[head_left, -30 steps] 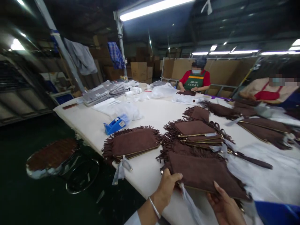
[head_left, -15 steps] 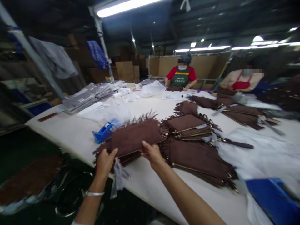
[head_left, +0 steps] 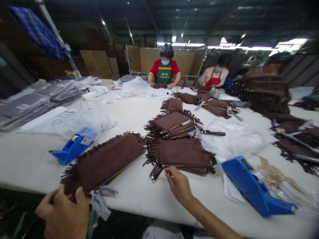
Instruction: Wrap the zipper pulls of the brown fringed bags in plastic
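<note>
A dark brown fringed clutch bag (head_left: 109, 162) lies slanted on the table, its gold zip toward me and a wrapped grey tag hanging over the edge. At its lower left corner is my left hand (head_left: 65, 212), fingers apart, touching the fringe. My right hand (head_left: 179, 186) has its fingertips closed at the zipped front edge of a second brown fringed clutch bag (head_left: 184, 152); exactly what is pinched there is partly hidden. Just behind sits a small stack of similar clutch bags (head_left: 171, 122).
Blue tape dispensers stand at left (head_left: 72, 149) and right (head_left: 251, 186). Clear plastic bags (head_left: 231, 136) and grey packed goods (head_left: 27, 99) lie on the white table (head_left: 129, 113). Across it, a person in a green apron (head_left: 163, 73) works, with other people farther right.
The clutch bag I held in both hands now lies on the table. My right hand has left it for the bag on the right. The view has turned right.
</note>
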### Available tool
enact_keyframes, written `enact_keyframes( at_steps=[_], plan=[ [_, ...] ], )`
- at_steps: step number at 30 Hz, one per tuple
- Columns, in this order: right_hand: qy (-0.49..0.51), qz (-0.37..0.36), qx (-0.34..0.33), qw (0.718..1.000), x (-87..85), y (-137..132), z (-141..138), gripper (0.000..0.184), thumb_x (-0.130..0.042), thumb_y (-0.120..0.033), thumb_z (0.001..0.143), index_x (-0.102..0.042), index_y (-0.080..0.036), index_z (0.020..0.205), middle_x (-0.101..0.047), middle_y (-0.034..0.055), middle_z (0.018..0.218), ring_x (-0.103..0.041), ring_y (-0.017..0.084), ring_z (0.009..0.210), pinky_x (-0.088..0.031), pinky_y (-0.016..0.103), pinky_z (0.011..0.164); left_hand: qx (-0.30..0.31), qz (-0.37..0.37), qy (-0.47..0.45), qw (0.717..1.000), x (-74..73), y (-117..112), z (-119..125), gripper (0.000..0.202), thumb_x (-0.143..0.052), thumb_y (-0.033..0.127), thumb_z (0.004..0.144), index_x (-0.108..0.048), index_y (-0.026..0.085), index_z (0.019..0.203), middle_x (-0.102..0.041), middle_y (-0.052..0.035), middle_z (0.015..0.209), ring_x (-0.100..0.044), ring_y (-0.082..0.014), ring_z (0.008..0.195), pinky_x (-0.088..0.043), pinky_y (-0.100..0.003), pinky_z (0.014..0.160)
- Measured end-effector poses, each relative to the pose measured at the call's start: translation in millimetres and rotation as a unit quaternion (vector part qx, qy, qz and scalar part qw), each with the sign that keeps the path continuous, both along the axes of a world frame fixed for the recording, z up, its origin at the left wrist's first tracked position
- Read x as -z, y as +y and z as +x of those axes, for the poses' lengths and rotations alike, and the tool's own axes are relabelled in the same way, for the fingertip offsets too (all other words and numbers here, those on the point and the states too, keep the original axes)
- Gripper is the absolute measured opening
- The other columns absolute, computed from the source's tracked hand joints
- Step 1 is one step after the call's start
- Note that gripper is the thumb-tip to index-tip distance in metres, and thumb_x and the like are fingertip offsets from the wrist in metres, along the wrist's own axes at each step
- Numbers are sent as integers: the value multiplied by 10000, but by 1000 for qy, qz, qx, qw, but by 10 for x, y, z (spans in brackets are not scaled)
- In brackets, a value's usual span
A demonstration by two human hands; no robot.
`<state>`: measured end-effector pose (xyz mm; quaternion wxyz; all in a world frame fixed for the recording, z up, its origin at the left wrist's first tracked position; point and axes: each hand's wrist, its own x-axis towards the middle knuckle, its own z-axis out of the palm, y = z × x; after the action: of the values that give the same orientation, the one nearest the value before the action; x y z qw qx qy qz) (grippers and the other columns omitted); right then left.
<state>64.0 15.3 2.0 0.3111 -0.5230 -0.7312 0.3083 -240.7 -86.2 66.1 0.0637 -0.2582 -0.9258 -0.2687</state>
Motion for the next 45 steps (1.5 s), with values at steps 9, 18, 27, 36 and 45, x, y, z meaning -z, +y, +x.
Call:
enact_keyframes(
  at_steps=[9, 18, 27, 36, 45],
  plan=[
    [-320, 212, -14, 923, 78, 333, 264, 190, -450, -112, 897, -560, -164, 1042, -586, 142, 1008, -488, 272, 923, -393, 391, 763, 510, 26, -78, 856, 572, 713, 1711, 230, -448, 286, 884, -605, 195, 1025, -632, -128, 1026, -574, -263, 988, -423, -364, 887],
    [-358, 230, -52, 903, 145, 378, 491, 127, -412, -208, 949, -521, -153, 912, -561, 63, 919, -482, 208, 844, -400, 321, 645, 490, -267, -46, 828, 909, 1075, 1870, 354, -253, 428, 915, -541, 225, 959, -693, -113, 903, -662, -310, 788, -400, -376, 642],
    [-295, 236, -34, 925, 113, 124, 769, 70, -488, -218, 920, -542, -173, 927, -579, 42, 915, -510, 190, 843, -399, 301, 668, 495, -251, -143, 820, 769, 1016, 1819, 252, -409, 455, 836, -521, 262, 720, -679, -35, 712, -660, -284, 733, -419, -341, 644],
    [-272, 95, 254, 923, 121, -747, 2455, 105, -654, -221, 841, -559, -187, 872, -603, 32, 872, -564, 186, 834, -432, 295, 747, 483, -260, -172, 818, 761, 995, 1774, 252, -437, 480, 803, -536, 263, 724, -647, 21, 629, -644, -243, 649, -423, -299, 623],
    [-398, 118, 179, 892, 286, -756, 2780, 146, -564, -148, 889, -612, -200, 1017, -642, 53, 976, -567, 202, 893, -437, 313, 766, 475, -302, -164, 810, 768, 908, 1738, 328, -352, 548, 849, -483, 273, 727, -614, 49, 598, -635, -233, 683, -409, -301, 672]
  ],
)
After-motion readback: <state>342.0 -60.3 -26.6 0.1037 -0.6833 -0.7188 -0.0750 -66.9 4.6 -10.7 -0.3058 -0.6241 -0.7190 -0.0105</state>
